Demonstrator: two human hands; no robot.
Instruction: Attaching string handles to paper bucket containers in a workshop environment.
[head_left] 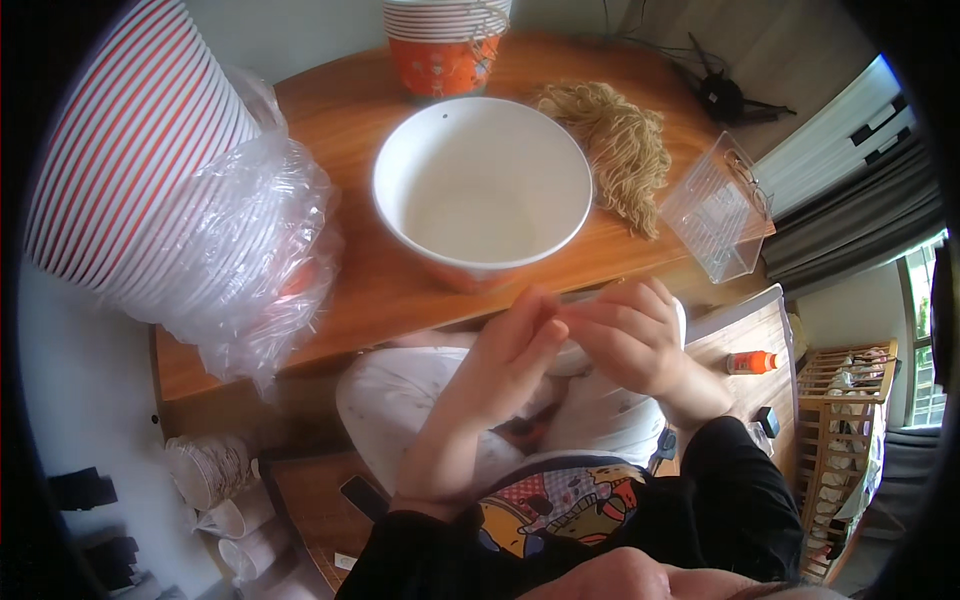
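Bucket (540, 175) stands on our surface (350, 322), its visible rim hole (445, 116) bare, seemingly unfinished; cord (490, 38) shows at the rear stack (432, 66); twine (615, 140) lies loose; our left hand (512, 348) and right hand (632, 335) are together at the tips; whether they pinch anything, we cannot tell.

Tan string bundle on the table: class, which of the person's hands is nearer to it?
Right. The right hand is just below the string bundle in the picture; the left hand is farther, below the white bucket.
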